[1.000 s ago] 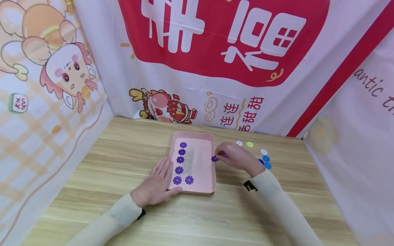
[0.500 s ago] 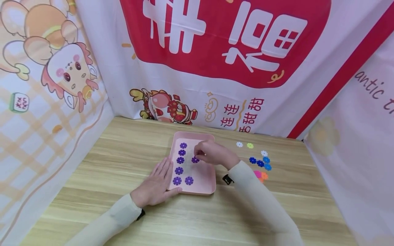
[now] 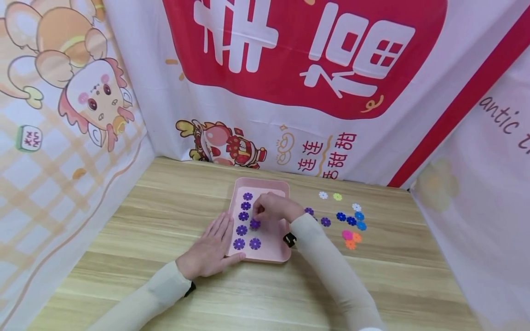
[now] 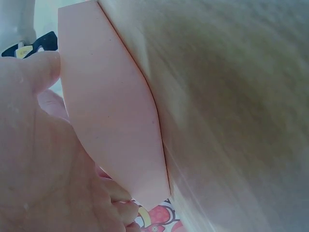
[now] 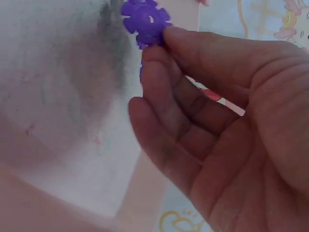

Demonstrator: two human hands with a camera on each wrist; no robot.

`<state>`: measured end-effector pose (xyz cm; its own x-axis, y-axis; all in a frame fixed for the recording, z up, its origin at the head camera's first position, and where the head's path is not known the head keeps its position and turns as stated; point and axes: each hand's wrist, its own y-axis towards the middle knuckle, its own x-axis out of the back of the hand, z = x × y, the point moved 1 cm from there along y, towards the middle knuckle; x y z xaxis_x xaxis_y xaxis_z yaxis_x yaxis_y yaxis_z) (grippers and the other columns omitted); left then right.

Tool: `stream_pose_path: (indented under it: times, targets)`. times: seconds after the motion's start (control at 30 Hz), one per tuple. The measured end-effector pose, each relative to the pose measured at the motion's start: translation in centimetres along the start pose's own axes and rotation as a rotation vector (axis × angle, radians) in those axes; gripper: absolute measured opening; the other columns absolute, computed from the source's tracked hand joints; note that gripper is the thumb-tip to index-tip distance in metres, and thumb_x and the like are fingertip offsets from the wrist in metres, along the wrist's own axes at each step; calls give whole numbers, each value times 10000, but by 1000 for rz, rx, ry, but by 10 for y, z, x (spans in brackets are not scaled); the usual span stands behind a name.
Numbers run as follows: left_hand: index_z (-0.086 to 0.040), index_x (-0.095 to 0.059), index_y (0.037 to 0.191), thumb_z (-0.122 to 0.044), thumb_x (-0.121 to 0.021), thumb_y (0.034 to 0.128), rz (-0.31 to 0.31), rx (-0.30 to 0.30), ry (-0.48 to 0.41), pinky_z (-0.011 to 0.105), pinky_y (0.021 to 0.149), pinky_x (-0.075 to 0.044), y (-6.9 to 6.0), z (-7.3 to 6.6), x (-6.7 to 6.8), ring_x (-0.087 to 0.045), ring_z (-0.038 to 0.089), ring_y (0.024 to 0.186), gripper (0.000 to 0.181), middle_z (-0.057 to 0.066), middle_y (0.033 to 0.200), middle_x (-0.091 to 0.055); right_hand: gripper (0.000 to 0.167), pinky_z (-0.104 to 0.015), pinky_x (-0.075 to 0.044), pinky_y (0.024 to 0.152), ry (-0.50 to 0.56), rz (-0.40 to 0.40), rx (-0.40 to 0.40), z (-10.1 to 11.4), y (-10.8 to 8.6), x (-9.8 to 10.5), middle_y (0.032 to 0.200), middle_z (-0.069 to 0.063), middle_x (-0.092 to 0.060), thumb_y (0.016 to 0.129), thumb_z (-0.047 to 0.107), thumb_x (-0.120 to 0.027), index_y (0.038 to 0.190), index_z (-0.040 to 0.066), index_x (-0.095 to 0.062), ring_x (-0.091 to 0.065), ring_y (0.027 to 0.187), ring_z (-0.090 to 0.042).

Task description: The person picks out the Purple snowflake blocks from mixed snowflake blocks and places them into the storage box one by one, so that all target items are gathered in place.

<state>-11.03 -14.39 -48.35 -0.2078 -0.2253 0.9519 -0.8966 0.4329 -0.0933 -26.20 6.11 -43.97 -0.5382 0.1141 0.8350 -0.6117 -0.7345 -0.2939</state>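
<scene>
Right hand [image 3: 269,207] over the pink tray [image 3: 271,252]. Its grip: thumb and forefinger pinching one purple flower disc [image 5: 145,20] near the edge, the other fingers curled under. Held disc sits above the tray floor or on it — contact cannot be told from these angles. From the head view it lies right of the column of five purple discs [image 3: 244,216], on the far side of the lone disc [image 3: 255,243] that starts a second column.

Left hand [image 3: 209,248] grasps nothing: fingers extended along the tray's left wall, thumb by the near rim. Probably serves as a brace; worth leaving that pressure light and even, so the rows do not slide.

Step in hand reads as a set-down. Best lowered flat, petals clear of both neighbours, in line with the lone disc. Let the thumb part first, then lift straight up — a sideways pull could drag the disc. Watch the black wrist mount [image 3: 290,239] by the tray's right wall; a bump there could shift everything. Loose purple discs [image 3: 325,222] lie on the worktop [image 3: 165,193], right of the tray, near the blue discs [image 3: 351,220].
</scene>
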Motion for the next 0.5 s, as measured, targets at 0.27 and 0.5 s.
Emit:
stream_pose_path:
  times: [0.27,0.5]
  targets:
    - [87,-130,1651,-654,-472,1051,9,10,-7,584,1353,-112,1,-1,1,-36,440,1651,1013,279,1757,-18,122,-249,-552,870,73,35,-104,-9,4,-9,899,78,-751,993,137,-741,904,185,-808,-639,842,-87]
    - [80,-130,1654,-665,-467,1048,4,10,-1,584,1354,-112,1,0,0,-37,437,1653,1018,271,1760,-13,141,-252,-529,818,94,43,-161,-9,7,-14,872,60,-732,1001,155,-739,887,195,-812,-621,826,-110]
